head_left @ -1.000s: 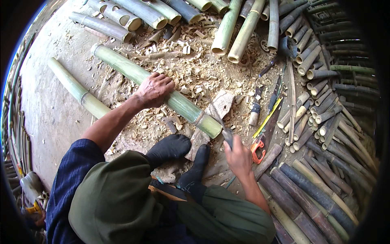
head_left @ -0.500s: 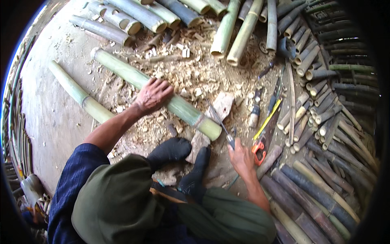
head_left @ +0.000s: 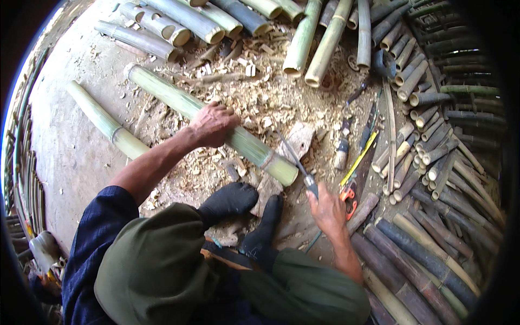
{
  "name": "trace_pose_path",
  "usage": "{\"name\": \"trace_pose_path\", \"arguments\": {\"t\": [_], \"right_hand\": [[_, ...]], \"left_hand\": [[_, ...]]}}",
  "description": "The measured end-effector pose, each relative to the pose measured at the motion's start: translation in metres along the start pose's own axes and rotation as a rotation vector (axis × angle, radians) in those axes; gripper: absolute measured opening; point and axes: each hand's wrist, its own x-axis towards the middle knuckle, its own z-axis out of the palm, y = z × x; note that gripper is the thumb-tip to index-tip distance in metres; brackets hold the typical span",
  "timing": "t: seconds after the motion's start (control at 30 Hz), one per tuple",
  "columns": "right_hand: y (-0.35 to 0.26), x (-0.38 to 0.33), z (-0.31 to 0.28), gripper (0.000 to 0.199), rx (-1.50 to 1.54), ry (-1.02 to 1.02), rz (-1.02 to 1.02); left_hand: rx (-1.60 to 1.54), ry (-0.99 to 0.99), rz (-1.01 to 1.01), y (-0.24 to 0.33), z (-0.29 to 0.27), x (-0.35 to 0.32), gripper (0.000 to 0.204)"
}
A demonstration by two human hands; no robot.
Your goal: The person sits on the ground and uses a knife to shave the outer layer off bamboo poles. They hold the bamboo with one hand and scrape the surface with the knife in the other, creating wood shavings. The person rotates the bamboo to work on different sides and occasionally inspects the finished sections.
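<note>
A thick green bamboo tube (head_left: 173, 98) lies slanting across the wood-chip litter, its pale cut end pointing toward me at the right. Over its middle my left hand (head_left: 215, 124) is closed, fingers wrapped on the top and far side. My right hand (head_left: 327, 208) grips the grey handle of a narrow-bladed knife (head_left: 295, 154). Its thin blade points away and to the left, beside the tube's near end; whether it touches the tube I cannot tell. Beneath that end sits a pale block (head_left: 298, 142). My dark-socked feet (head_left: 230, 203) are close to it.
Another bamboo piece (head_left: 100, 111) lies at left. Right of the knife are a yellow measuring strip (head_left: 360, 158), an orange-handled tool (head_left: 349, 199) and a brush-like tool (head_left: 341, 154). Bamboo tubes (head_left: 319, 51) lie at the far side; stacked bamboo (head_left: 414, 260) fills the right.
My left hand has shifted slightly right along the bamboo tube, its wrist turning a little. My right hand and the knife have moved slightly right.
</note>
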Motion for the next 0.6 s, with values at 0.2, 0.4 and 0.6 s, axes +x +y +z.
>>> {"name": "trace_pose_path", "arguments": {"t": [0.2, 0.4, 0.6], "right_hand": [[-0.024, -0.018, -0.013, 0.026, 0.293, 0.477, -0.492], [-0.009, -0.010, 0.003, 0.028, -0.036, 0.030, -0.038], [-0.039, -0.020, -0.027, 0.021, 0.323, 0.406, -0.447]], "left_hand": [[-0.016, 0.200, 0.027, 0.003, 0.000, -0.017, 0.026], [0.014, 0.225, 0.034, 0.009, 0.005, -0.005, 0.031], [0.031, 0.296, 0.050, -0.001, 0.009, -0.022, 0.035]]}}
